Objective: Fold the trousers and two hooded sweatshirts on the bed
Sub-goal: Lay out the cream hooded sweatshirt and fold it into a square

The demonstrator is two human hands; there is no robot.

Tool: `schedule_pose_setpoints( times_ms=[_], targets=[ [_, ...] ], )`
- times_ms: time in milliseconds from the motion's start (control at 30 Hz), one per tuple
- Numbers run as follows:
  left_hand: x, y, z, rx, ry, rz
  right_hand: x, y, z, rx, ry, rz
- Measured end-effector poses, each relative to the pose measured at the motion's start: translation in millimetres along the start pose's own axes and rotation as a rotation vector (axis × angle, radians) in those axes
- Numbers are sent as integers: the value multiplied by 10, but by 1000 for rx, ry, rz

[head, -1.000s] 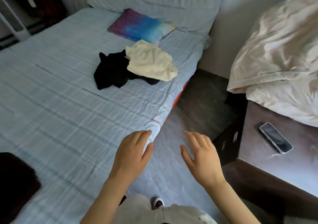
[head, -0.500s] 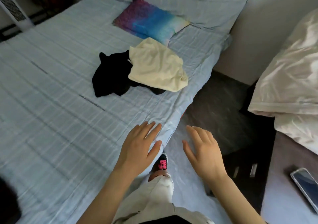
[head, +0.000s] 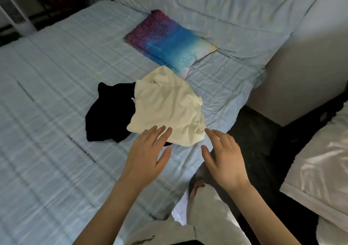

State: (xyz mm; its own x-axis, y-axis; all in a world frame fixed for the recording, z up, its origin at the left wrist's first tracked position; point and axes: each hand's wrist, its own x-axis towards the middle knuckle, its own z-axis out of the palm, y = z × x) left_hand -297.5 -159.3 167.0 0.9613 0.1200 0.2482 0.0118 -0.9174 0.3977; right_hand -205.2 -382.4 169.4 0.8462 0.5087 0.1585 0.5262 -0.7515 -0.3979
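Cream garment [head: 165, 109] crumpled — overlapping black garment [head: 107, 111] on bed [head: 47, 94].

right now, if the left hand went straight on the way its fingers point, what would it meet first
The cream garment. The left hand is open, its fingers aimed at the garment's near edge and overlapping it in view; whether they touch it yet is unclear.

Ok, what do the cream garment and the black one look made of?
The cream garment: soft, matte knit, likely fleece or cotton jersey, going by its thick rounded folds. The black garment: matte cloth too; too dark to tell the weave.
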Motion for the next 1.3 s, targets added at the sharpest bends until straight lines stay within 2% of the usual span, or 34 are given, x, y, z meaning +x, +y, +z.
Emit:
schedule_pose_setpoints(
  times_ms=[267,467,600,767,867,967,1067,1200,1300],
  targets=[
    [715,-172,728,31,-4,-358,1392,851,391,29,-218,-176],
    [1624,-80,934,30,108,-545,2601,1301,386,53,-297,-387],
    [2086,-264,1072,67,184,-624,3274,1389,537,79,-339,-492],
    [2232,-865,1402,122,198,-798,3826,1403,1199,129,-377,-562],
    [2243,-1324,1695,187,105,-958,4069,1515,1844,60,-455,-572],
    [2248,-1744,1965,202,3,-1149,4270,1716,2457,-84,-583,-493],
    [2213,-2022,2196,214,-107,-1261,4395,1962,2877,-150,-710,-279],
    [2164,-2138,2358,31,-128,-1304,4385,2127,3093,207,-868,44],
    [2187,-2176,2307,-104,-77,-1287,4411,2093,3106,337,-916,105]
  ],
)
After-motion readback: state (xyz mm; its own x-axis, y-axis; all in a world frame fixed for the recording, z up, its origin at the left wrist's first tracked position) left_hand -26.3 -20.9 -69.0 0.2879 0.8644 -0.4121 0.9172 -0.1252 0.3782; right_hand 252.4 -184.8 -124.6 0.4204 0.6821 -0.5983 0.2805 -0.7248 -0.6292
